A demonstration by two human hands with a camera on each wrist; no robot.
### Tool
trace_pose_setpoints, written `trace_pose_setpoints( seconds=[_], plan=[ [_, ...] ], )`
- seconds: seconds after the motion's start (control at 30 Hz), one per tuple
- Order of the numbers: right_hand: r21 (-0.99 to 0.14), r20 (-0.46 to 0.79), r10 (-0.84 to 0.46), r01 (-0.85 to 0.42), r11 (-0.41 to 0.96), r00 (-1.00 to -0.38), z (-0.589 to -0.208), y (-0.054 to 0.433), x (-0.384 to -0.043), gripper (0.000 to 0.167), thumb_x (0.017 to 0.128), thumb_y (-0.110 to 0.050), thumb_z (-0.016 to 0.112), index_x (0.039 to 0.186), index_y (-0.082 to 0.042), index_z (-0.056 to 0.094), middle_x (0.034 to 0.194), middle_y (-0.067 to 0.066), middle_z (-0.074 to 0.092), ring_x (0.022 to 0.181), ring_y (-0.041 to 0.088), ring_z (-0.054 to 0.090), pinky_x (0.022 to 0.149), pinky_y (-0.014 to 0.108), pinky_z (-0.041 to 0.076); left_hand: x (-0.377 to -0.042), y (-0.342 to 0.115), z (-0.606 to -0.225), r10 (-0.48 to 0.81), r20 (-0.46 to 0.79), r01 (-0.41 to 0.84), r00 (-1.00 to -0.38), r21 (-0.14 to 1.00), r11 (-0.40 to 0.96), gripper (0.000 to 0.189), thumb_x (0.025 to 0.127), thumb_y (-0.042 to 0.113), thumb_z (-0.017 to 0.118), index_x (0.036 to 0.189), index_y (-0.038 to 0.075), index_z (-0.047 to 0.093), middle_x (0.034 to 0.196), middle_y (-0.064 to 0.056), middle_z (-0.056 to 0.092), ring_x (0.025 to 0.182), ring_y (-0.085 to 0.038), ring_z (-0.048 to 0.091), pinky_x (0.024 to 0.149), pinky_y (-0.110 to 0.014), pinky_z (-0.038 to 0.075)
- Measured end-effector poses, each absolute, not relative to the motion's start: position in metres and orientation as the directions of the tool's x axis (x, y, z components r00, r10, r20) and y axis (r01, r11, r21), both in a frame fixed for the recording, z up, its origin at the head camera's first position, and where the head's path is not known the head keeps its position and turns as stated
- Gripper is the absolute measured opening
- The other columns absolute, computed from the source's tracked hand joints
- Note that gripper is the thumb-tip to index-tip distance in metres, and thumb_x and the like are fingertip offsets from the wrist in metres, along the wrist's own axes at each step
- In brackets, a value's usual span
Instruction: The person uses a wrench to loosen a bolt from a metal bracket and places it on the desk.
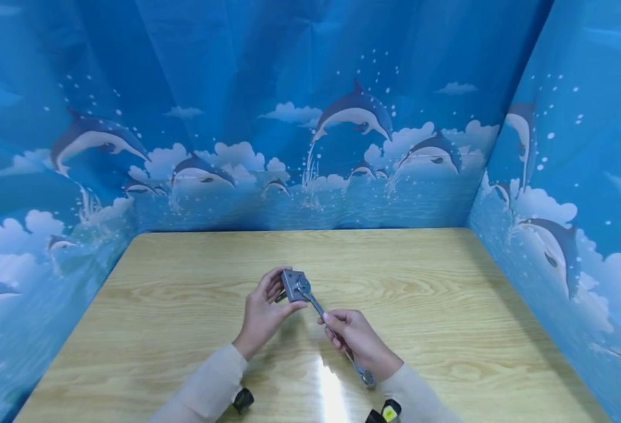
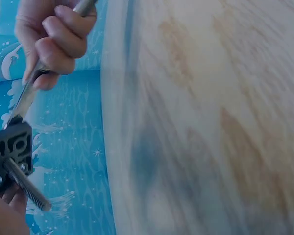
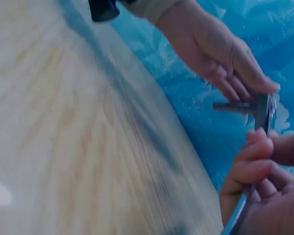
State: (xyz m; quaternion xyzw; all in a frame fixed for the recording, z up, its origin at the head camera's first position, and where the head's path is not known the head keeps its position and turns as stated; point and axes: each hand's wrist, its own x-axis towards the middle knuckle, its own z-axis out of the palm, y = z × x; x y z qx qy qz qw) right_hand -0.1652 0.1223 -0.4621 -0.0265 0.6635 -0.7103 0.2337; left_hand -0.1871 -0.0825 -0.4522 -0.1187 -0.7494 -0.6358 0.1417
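Observation:
A grey square plate is held up above the table by my left hand, its thumb on the near edge and fingers at the far side. In the left wrist view the plate's ribbed back shows small screw heads, and a long threaded bolt sticks out of it. My right hand grips a metal wrench around the middle of its shank. One end of the wrench sits at the plate's face, over the bolt's end; the ring-shaped other end points back toward my right wrist.
Beneath both hands lies a light wood-grain table, with a bright light reflection near its front. A blue curtain printed with dolphins and clouds stands behind it and along the sides. Dark wrist devices sit by the pale sleeves.

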Motion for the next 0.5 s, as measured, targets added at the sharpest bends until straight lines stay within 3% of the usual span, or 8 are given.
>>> trace_pose_setpoints(
  seconds=[0.27,0.5],
  plan=[
    [-0.97,-0.22,-0.458,0.144,0.194,-0.861,-0.455,0.148,-0.195,0.039,0.098,-0.023,0.056,0.108,0.014,0.061,0.066,-0.002,0.056,0.055,0.007,0.046,0.047,0.016,0.038,-0.187,-0.092,-0.443,0.136,0.292,0.304,-0.947,0.949,0.078,0.077,0.064,0.009,0.085,0.133,0.01,0.051,0.132,-0.007,0.059,0.119,-0.023,0.059,0.1,-0.024,0.048],
    [-0.928,-0.207,-0.513,0.002,0.372,-0.833,-0.441,0.166,-0.221,0.034,0.097,-0.025,0.058,0.104,0.008,0.066,0.069,0.001,0.057,0.063,0.013,0.051,0.06,0.034,0.051,-0.184,-0.098,-0.437,0.27,0.234,0.251,-0.934,0.967,0.032,0.081,0.064,0.003,0.084,0.136,0.007,0.047,0.135,-0.011,0.056,0.122,-0.026,0.056,0.101,-0.027,0.048]
  ],
)
